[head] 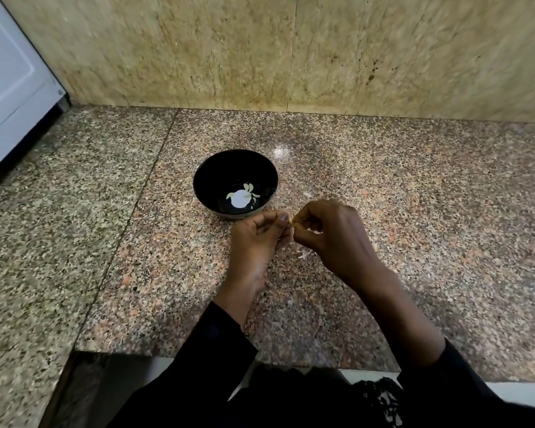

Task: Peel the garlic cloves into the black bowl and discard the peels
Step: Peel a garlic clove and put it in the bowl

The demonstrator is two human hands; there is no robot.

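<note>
A black bowl (pixel 267 177) stands on the speckled granite counter (pixel 414 211), with several pale peeled garlic cloves (pixel 250 191) at its bottom. Just in front of the bowl my two hands meet. My left hand (pixel 258 239) curls its fingers and thumb round a small garlic clove (pixel 291 223), which is mostly hidden. My right hand (pixel 331 233) pinches at the same clove from the right. A thin white peel (pixel 303 255) lies on the counter below my hands, and another small peel (pixel 307 194) lies to the right of the bowl.
A yellowish stone wall (pixel 260 50) rises behind the counter. A white appliance (pixel 10 84) stands at the far left. The counter's front edge (pixel 198 355) runs near my dark sleeves, with a lower step at the left.
</note>
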